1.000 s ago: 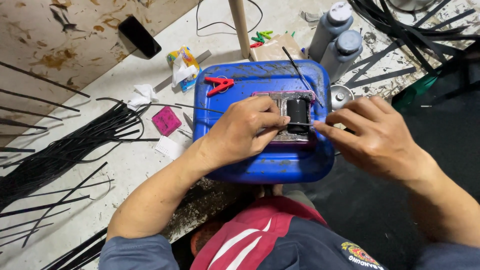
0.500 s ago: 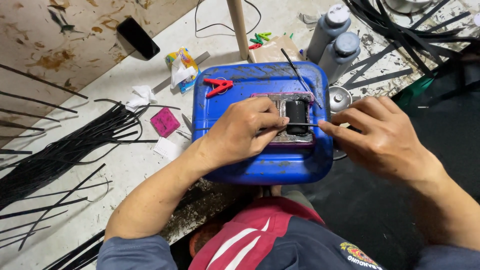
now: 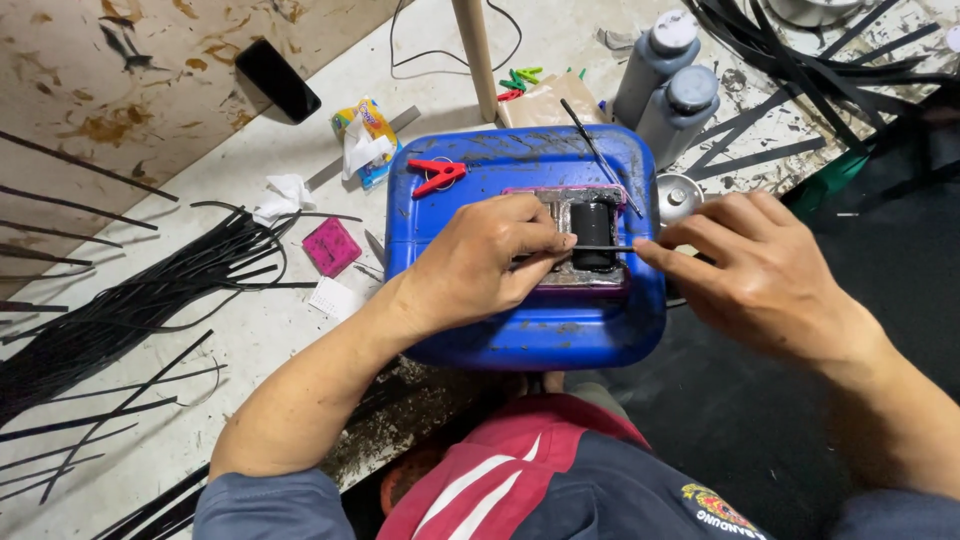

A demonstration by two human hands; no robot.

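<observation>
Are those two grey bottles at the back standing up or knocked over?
Standing upright. The two grey bottles show their round caps to the downward-looking camera, side by side behind the blue container.

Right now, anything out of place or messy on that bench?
Yes. The blue container serves as a work surface and its top is smeared black. Loose black strips sprawl over the stained bench, and crumpled tissue lies nearby.
</observation>
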